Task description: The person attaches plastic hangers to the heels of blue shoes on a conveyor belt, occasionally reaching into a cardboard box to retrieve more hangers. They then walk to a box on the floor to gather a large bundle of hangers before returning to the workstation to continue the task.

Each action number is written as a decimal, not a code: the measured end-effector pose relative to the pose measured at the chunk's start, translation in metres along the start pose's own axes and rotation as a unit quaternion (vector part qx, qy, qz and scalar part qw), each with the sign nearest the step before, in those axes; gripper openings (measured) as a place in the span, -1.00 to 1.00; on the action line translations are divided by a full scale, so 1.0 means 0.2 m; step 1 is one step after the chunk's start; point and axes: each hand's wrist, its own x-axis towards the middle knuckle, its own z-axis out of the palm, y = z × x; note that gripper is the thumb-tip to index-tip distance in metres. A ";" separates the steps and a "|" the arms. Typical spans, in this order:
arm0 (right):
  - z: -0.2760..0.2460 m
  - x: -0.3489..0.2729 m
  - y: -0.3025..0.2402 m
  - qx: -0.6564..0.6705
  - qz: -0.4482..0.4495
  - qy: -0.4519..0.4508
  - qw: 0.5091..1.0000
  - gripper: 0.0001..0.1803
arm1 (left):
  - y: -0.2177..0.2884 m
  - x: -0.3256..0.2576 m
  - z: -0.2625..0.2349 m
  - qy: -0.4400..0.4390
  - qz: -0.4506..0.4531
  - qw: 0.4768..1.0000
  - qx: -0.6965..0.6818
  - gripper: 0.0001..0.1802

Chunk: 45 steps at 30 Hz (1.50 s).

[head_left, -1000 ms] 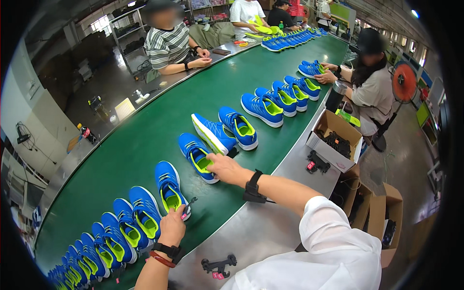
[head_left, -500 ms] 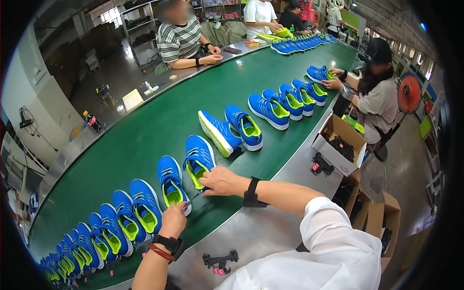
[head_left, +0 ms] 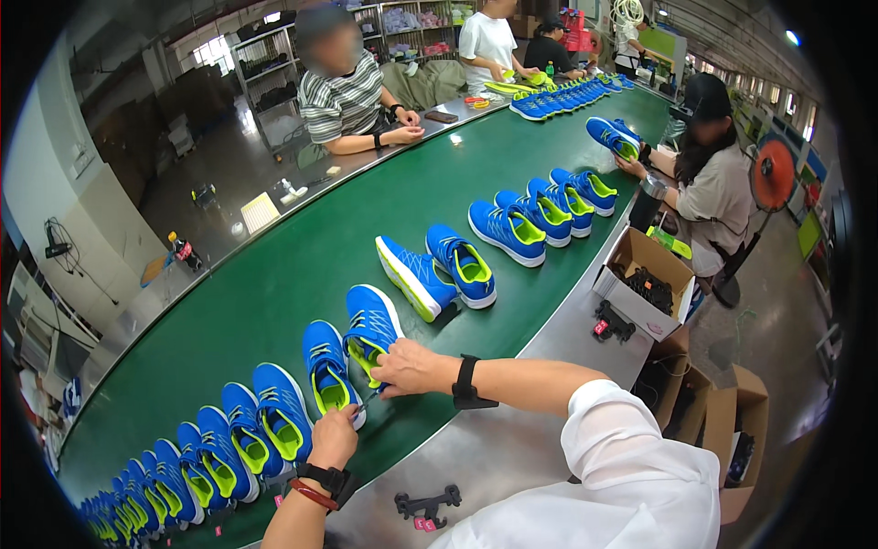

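My right hand (head_left: 412, 368) is closed round the heel of a blue sneaker (head_left: 373, 316) with a lime-green lining and white sole, its toe pointing away from me. Just left of it, another blue sneaker (head_left: 324, 352) stands on the green belt. My left hand (head_left: 334, 436) is closed at that shoe's heel, fingertips pinched on a thin dark strip (head_left: 369, 400). The strip runs toward my right hand; its ends are hidden by my fingers. Both wrists wear black bands, and the left also a reddish bracelet.
Rows of blue sneakers (head_left: 219, 453) line the green belt (head_left: 274, 302). Black plastic hangers (head_left: 428, 503) lie on the metal edge, near a carton (head_left: 645, 274) of black parts. Across the belt sits a person in stripes (head_left: 343, 101); at right, a co-worker (head_left: 709, 174) holds a sneaker.
The belt and shoes sit slightly lower in the picture. The co-worker at right has lifted and tilted a sneaker. My hands keep nearly the same hold at the two shoes.
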 end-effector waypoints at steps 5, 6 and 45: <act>-0.01 0.00 0.02 0.032 -0.006 0.018 0.999 -0.57 | -0.03 -0.01 0.02 0.000 -0.004 1.000 0.006 -0.75; -0.01 -0.01 0.02 0.036 -0.007 0.012 0.999 -0.57 | -0.03 -0.02 0.02 -0.001 -0.007 1.000 0.010 -0.75; 0.05 -0.72 -0.60 0.199 -0.054 -0.130 0.970 -0.53 | 0.51 0.43 -0.13 0.089 0.169 0.982 0.012 -0.65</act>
